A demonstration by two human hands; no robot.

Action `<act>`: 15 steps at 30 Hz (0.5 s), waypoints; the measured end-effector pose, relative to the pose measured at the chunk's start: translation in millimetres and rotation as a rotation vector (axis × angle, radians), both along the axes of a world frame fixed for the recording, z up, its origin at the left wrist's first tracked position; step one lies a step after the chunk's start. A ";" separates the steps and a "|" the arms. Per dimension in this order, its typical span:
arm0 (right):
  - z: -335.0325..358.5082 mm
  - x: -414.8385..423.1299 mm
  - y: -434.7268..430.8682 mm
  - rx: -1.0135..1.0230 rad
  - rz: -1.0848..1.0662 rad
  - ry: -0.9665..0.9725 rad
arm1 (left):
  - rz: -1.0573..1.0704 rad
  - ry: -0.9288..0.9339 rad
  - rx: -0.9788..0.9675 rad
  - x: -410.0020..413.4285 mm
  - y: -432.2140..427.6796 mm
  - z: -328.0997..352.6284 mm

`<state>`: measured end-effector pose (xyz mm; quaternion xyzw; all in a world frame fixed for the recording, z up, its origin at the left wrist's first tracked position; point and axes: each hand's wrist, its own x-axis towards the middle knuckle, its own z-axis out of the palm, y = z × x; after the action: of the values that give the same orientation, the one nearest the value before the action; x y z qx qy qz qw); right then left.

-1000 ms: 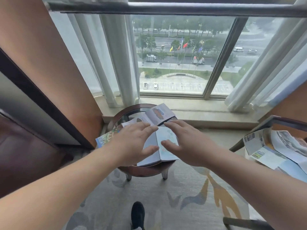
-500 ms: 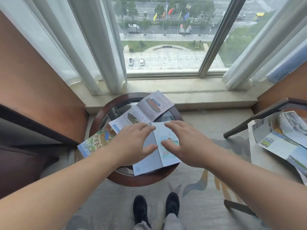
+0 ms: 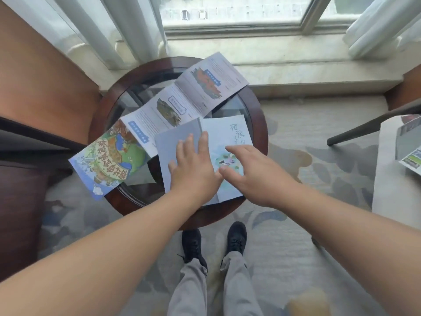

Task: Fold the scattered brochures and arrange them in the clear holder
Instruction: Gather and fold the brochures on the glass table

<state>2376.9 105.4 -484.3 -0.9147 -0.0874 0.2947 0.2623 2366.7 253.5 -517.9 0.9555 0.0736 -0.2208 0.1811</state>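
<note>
Seen from the head camera, the gaze has dropped over the last second while both hands stayed on the near brochure (image 3: 230, 131), which lies open at the near edge of the round table (image 3: 262, 133). The left hand (image 3: 193, 169) now lies flat, fingers straight, on its grey left panel, and the right hand (image 3: 252, 176) is spread open over the pale right one, gripping nothing (so the fold looks begun, not closed). The long brochure (image 3: 182, 103) on the far side and the map brochure (image 3: 109, 158) hanging off the left are unfolded too, and no clear holder shows, so what it holds can't be told.
</note>
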 end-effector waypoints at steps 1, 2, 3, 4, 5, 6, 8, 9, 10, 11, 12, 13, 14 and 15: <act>-5.2 -0.7 -1.4 0.008 -0.005 0.007 | 0.038 0.018 0.019 1.5 -3.3 -8.6; -9.3 -1.1 -2.9 0.016 -0.012 0.011 | 0.078 0.038 0.029 4.2 -6.0 -16.1; -12.1 -1.1 -4.5 0.023 -0.019 0.017 | 0.127 0.062 0.031 7.6 -8.5 -22.4; -14.4 -0.8 -5.8 0.028 -0.023 0.025 | 0.189 0.094 0.025 11.7 -10.9 -27.9; -16.3 -0.1 -7.3 0.029 -0.021 0.032 | 0.272 0.133 0.008 15.8 -12.9 -32.9; -17.7 0.8 -8.7 0.028 -0.017 0.037 | 0.374 0.175 -0.022 19.2 -14.5 -37.5; -19.3 2.8 -11.0 0.027 -0.011 0.047 | 0.564 0.263 -0.080 21.6 -17.4 -44.7; -19.4 3.8 -11.9 0.031 -0.012 0.054 | 0.600 0.289 -0.080 19.9 -18.6 -46.5; -19.2 5.0 -12.3 0.038 -0.013 0.060 | 0.599 0.300 -0.063 17.3 -20.1 -47.8; -18.9 6.2 -12.6 0.044 -0.013 0.064 | 0.580 0.302 -0.048 15.0 -21.5 -48.3; -18.0 7.8 -12.7 0.047 -0.011 0.065 | 0.557 0.302 -0.045 14.2 -22.4 -47.1; -16.8 9.3 -12.3 0.049 -0.011 0.065 | 0.532 0.305 -0.050 14.9 -22.8 -44.8; -15.2 10.7 -11.4 0.052 -0.010 0.065 | 0.507 0.307 -0.055 16.3 -22.2 -41.5; -12.9 12.0 -10.1 0.057 -0.005 0.064 | 0.482 0.299 -0.050 17.7 -20.5 -36.0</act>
<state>2388.9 95.3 -497.2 -0.8972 -0.0849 0.3207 0.2914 2384.4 233.0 -553.9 0.8624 0.3192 -0.3117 0.2391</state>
